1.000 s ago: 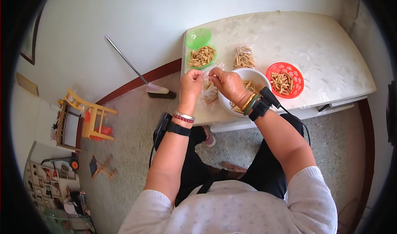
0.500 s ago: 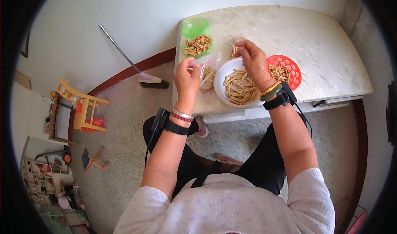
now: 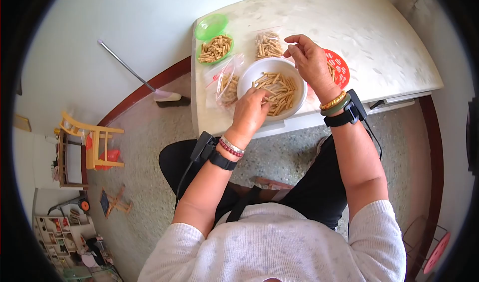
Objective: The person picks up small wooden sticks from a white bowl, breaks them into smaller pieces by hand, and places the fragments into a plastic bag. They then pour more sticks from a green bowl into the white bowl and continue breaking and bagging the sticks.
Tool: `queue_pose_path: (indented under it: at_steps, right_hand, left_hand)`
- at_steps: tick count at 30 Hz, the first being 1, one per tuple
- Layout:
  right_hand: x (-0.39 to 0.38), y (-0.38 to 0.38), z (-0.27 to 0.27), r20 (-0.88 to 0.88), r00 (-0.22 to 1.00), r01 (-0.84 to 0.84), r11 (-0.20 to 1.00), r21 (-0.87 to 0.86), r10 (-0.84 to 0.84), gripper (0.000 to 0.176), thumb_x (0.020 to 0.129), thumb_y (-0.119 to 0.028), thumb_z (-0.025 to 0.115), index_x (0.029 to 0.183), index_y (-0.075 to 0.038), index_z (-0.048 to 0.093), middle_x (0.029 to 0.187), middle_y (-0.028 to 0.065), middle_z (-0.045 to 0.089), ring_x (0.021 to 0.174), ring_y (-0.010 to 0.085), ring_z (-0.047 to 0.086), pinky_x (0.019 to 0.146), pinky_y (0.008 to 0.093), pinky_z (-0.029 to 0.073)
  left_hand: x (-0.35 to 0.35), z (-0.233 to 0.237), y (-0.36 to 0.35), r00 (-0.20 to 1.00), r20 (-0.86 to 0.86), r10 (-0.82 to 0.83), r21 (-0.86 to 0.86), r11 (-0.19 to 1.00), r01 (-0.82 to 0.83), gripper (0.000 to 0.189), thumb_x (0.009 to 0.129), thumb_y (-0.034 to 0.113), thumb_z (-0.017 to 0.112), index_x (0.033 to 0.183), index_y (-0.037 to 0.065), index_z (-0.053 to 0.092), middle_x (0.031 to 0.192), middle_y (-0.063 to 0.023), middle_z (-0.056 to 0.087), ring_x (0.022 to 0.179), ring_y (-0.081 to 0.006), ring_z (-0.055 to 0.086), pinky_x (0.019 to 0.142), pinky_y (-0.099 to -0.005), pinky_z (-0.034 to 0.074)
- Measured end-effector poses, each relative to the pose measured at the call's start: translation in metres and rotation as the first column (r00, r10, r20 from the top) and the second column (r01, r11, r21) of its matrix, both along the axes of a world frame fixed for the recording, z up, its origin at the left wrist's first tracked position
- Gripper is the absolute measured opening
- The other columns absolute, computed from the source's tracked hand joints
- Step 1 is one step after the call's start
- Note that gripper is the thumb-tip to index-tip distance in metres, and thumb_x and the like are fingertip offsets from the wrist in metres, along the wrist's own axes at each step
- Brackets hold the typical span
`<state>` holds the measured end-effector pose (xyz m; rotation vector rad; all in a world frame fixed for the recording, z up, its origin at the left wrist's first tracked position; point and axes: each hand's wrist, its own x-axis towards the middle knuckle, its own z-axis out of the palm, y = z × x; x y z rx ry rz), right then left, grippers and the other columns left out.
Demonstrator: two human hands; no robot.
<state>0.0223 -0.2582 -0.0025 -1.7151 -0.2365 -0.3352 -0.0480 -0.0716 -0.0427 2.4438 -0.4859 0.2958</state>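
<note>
A white bowl [image 3: 244,82] holds many short tan sticks [image 3: 283,93]. My left hand [image 3: 250,111] reaches over its near left side, fingertips among the sticks; whether they grip one is hidden. Above the bowl's right rim is my right hand [image 3: 309,62], thumb and fingers curled towards each other, what is between them too small to make out. A clear bag with sticks [image 3: 228,86] lies left of the bowl, and another filled bag [image 3: 269,44] lies behind it. Partly behind my right hand sits a red basket [image 3: 341,67] with sticks.
At the table's [image 3: 374,32] back left stand a green bowl of sticks [image 3: 215,48] and a green lid [image 3: 211,26]. A broom [image 3: 167,96] leans on the wall at left. Farther left are a wooden chair [image 3: 95,147] and a small folding stool [image 3: 116,201].
My left hand has left the clear bag and moved right into the white bowl. My right hand stays near the bowl's right rim. The view has shifted, so the table appears farther up and left.
</note>
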Motion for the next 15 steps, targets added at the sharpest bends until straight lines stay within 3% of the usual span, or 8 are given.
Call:
queue_pose_path:
  at_steps: [2,4,5,9,11,12,13,15]
  right_hand:
    - [-0.001,-0.006,0.003,-0.006,0.999,0.031,0.999,0.028,-0.031,0.018,0.088,-0.01,0.053,0.102,0.0,0.06,0.076,0.0107,0.068,0.072,0.0142,0.065,0.066,0.0268,0.05]
    - [0.002,-0.012,0.004,-0.022,0.999,0.041,0.995,0.093,-0.039,0.019,0.089,-0.011,0.052,0.102,-0.001,0.06,0.076,0.0091,0.067,0.069,0.0124,0.062,0.065,0.0258,0.049]
    - [0.002,-0.014,0.004,-0.012,0.999,0.037,0.994,0.099,-0.036,0.019,0.089,-0.011,0.052,0.102,-0.001,0.06,0.076,0.0091,0.067,0.069,0.0124,0.062,0.065,0.0258,0.049]
    - [-0.003,-0.012,0.006,-0.019,0.999,0.041,0.997,0.069,-0.04,0.019,0.089,-0.011,0.051,0.104,0.0,0.059,0.074,0.0079,0.066,0.069,0.012,0.061,0.065,0.0251,0.048]
    - [-0.009,-0.008,0.009,-0.02,1.0,0.02,0.999,0.025,-0.019,0.018,0.089,-0.009,0.051,0.103,0.0,0.058,0.073,0.0073,0.065,0.069,0.0119,0.062,0.065,0.0249,0.048]
    - [-0.011,-0.007,0.01,-0.022,1.0,0.005,1.0,0.016,-0.005,0.018,0.09,-0.008,0.05,0.104,0.001,0.057,0.072,0.0067,0.065,0.069,0.0112,0.061,0.064,0.0245,0.047]
    - [-0.012,-0.007,0.011,-0.02,1.0,0.0,1.0,0.015,0.0,0.018,0.09,-0.008,0.05,0.104,0.001,0.057,0.072,0.0067,0.065,0.069,0.0112,0.061,0.064,0.0245,0.047]
    - [-0.014,-0.006,0.014,-0.04,0.999,-0.01,1.0,0.009,0.01,0.017,0.09,-0.008,0.051,0.104,0.001,0.057,0.072,0.0059,0.064,0.067,0.0095,0.059,0.063,0.0235,0.046]
  left_hand:
    - [0.008,0.008,-0.006,0.999,0.029,-0.023,0.062,0.998,0.022,0.018,0.079,0.002,0.065,0.096,0.001,0.061,0.083,-0.0093,0.061,0.063,-0.0161,0.058,0.058,-0.0268,0.047]
    - [0.009,0.029,-0.013,0.995,0.037,-0.089,-0.244,0.965,0.095,0.017,0.082,0.006,0.064,0.099,0.003,0.062,0.082,-0.005,0.061,0.063,-0.0126,0.056,0.057,-0.0245,0.046]
    - [0.014,0.04,-0.011,0.995,0.046,-0.086,-0.238,0.967,0.095,0.017,0.082,0.006,0.064,0.099,0.003,0.062,0.082,-0.005,0.061,0.063,-0.0126,0.056,0.057,-0.0245,0.046]
    - [0.056,0.083,0.042,0.984,0.054,0.169,-0.518,0.847,-0.117,0.017,0.089,0.011,0.057,0.102,0.001,0.06,0.084,-0.0017,0.06,0.064,-0.0073,0.054,0.054,-0.0217,0.045]
    - [0.091,0.085,0.078,0.961,-0.096,0.26,-0.629,0.732,-0.261,0.021,0.09,0.009,0.055,0.107,-0.003,0.056,0.088,-0.0054,0.059,0.067,-0.0076,0.055,0.054,-0.0216,0.045]
    - [0.113,0.075,0.103,0.928,-0.263,0.262,-0.651,0.662,-0.371,0.026,0.089,0.004,0.051,0.114,-0.004,0.05,0.095,-0.0113,0.057,0.076,-0.0157,0.059,0.063,-0.0267,0.052]
    - [0.135,0.058,0.126,0.928,-0.261,0.267,-0.652,0.66,-0.373,0.026,0.089,0.004,0.051,0.114,-0.004,0.05,0.095,-0.0113,0.057,0.076,-0.0157,0.059,0.063,-0.0267,0.052]
    - [0.173,0.022,0.159,0.694,-0.696,0.186,-0.632,0.3,-0.715,0.029,0.089,0.002,0.048,0.116,-0.008,0.047,0.089,-0.0139,0.059,0.079,-0.025,0.061,0.071,-0.0376,0.056]
